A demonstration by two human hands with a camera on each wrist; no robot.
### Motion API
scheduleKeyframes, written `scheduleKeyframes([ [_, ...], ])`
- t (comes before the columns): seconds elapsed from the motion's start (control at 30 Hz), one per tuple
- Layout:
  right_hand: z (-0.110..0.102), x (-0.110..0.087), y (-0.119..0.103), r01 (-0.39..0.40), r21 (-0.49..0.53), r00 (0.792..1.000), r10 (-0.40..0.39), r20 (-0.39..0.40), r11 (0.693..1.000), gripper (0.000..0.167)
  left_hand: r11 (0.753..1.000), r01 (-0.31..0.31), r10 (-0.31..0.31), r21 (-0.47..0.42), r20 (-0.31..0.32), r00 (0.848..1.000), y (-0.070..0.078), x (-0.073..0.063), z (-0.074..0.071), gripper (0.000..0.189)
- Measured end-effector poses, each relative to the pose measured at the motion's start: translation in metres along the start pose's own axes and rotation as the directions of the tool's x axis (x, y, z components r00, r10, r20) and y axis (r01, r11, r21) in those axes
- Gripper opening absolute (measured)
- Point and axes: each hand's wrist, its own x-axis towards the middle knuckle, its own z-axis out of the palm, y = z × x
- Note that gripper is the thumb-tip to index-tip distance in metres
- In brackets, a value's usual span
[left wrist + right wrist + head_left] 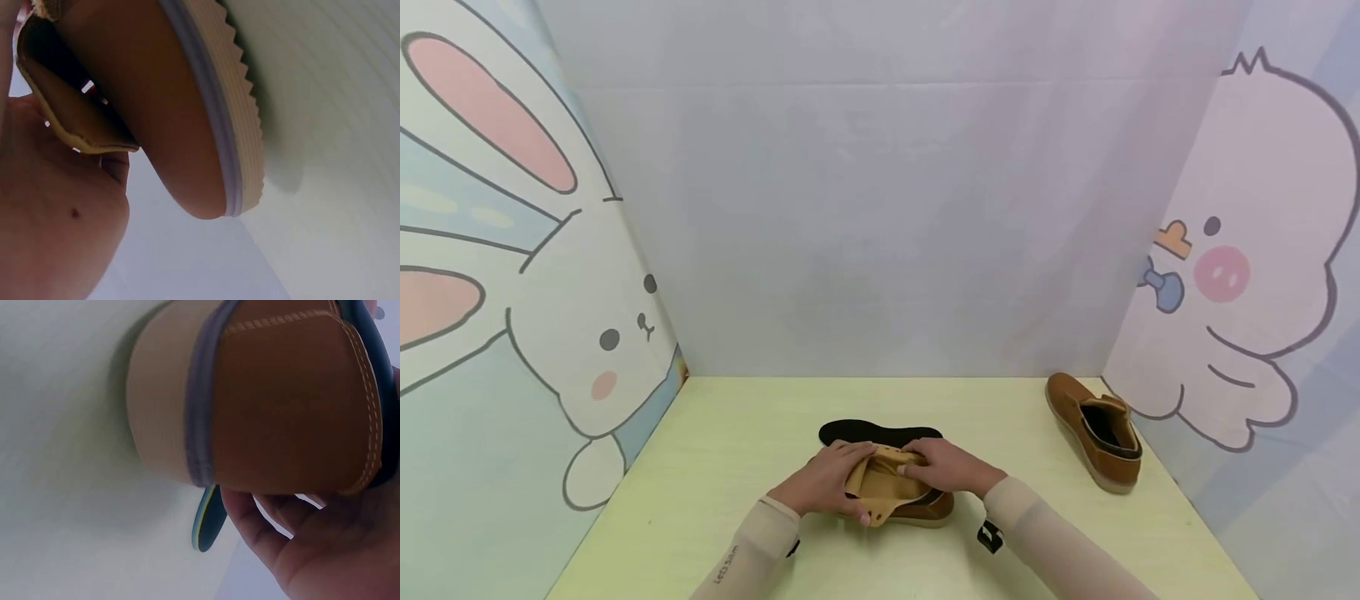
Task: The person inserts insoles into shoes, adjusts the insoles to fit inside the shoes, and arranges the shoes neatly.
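A brown leather shoe with a pale sole sits on the table in front of me, its tan lining spread wide at the opening. My left hand grips the eyelet flaps, fingers at the far flap and thumb by the near one. At the far rim, my right hand holds the upper, its thumb over the opening and its fingers outside. The left wrist view shows the shoe's side and ridged sole; the right wrist view shows its stitched heel. Just behind the shoe lies a black insole.
A second brown shoe stands at the right edge of the pale green table, its toe pointing to the back. A grey wall closes off the back, and side walls with cartoon animals flank the table.
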Motion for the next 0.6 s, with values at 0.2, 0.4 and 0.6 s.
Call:
scheduleKeyframes([
  [0.2, -0.006, 0.003, 0.0, 0.005, -0.017, 0.999, -0.004, 0.04, 1.0, 0.058, 0.999, 0.034, -0.034, -0.023, -0.002, 0.999, -0.001, 0.001, 0.002, 0.119],
  [0.4, -0.019, 0.009, 0.009, 0.007, 0.05, 1.0, -0.007, -0.003, 0.999, 0.053, 0.998, 0.045, -0.045, -0.034, 0.013, 0.999, 0.0, 0.002, 0.002, 0.117],
  [0.6, -0.023, 0.019, 0.031, 0.082, -0.053, 0.994, -0.085, -0.066, 0.995, 0.036, 0.998, 0.054, -0.054, -0.033, 0.013, 0.998, 0.004, 0.003, 0.0, 0.116],
])
